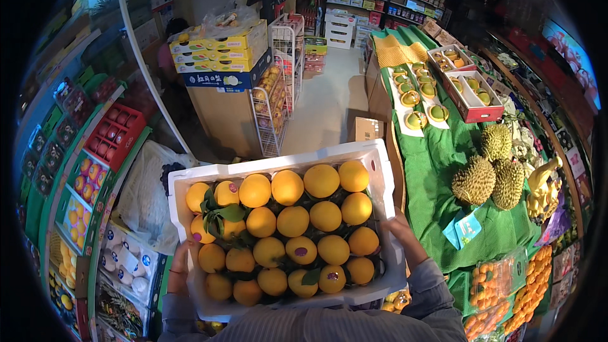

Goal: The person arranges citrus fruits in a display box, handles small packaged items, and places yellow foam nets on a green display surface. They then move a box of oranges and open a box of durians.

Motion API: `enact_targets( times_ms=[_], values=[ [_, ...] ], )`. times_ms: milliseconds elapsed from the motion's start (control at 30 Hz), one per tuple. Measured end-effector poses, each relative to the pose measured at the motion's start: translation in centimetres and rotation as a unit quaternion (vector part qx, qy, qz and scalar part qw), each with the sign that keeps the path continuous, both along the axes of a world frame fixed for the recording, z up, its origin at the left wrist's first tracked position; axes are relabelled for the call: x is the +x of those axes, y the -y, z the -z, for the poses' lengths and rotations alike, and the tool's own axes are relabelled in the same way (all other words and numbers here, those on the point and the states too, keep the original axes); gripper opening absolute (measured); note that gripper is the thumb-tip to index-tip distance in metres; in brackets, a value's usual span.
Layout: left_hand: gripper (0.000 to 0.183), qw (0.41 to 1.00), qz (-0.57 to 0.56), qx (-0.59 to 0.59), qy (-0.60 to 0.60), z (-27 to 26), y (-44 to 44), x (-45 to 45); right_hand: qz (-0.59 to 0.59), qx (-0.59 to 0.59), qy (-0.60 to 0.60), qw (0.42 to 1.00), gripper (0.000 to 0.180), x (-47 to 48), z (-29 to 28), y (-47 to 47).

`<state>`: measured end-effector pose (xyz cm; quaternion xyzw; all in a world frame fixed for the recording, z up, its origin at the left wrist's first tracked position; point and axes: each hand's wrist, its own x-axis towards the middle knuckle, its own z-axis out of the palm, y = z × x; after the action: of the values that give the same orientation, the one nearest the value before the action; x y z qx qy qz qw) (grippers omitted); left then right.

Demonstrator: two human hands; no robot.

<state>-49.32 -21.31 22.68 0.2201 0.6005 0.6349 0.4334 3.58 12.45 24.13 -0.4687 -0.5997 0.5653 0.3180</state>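
A white foam crate (280, 156) is held out in front of my body, tilted a little with its right end higher in the picture. Rows of oranges (292, 223) fill it, some with small stickers. Green leaves (227, 213) lie among the fruit, mostly toward the left. My left hand (180, 257) grips the crate's left end, its fingers partly hidden by the wall. On the opposite end my right hand (403, 233) holds the rim, with fingertips reaching over the inner side.
To the right, a green cloth-covered display (422, 166) bears durians (475, 180) and boxed fruit. Stacked cartons (221, 57) and a white wire rack (270, 114) stand ahead, beside a floor aisle (327, 95). Fruit shelves (80, 218) line the left. A person (168, 52) is partly hidden behind the cartons.
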Motion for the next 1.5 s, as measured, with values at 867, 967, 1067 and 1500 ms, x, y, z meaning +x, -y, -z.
enact_targets(
  times_ms=[867, 967, 1067, 1500],
  values=[
    [0.041, 0.968, 0.250, 0.032, 0.008, -1.1, -91.9, -16.9, 0.240, 0.037, -0.061, 0.968, 0.059, -6.9, 0.2, -58.2],
    [0.046, 0.963, 0.266, 0.017, -0.028, 0.1, -103.6, -18.2, 0.271, 0.018, -0.107, 0.956, 0.057, -9.2, 0.6, -65.0],
    [0.043, 0.944, 0.330, 0.008, -0.017, -1.3, -117.7, -19.2, 0.329, 0.019, -0.105, 0.938, 0.059, -11.1, -1.4, -72.6],
    [0.021, 0.885, 0.466, -0.001, 0.019, -3.1, -162.0, -12.9, 0.474, 0.086, -0.156, 0.862, 0.056, -12.1, -0.8, -102.4]
  ],
)
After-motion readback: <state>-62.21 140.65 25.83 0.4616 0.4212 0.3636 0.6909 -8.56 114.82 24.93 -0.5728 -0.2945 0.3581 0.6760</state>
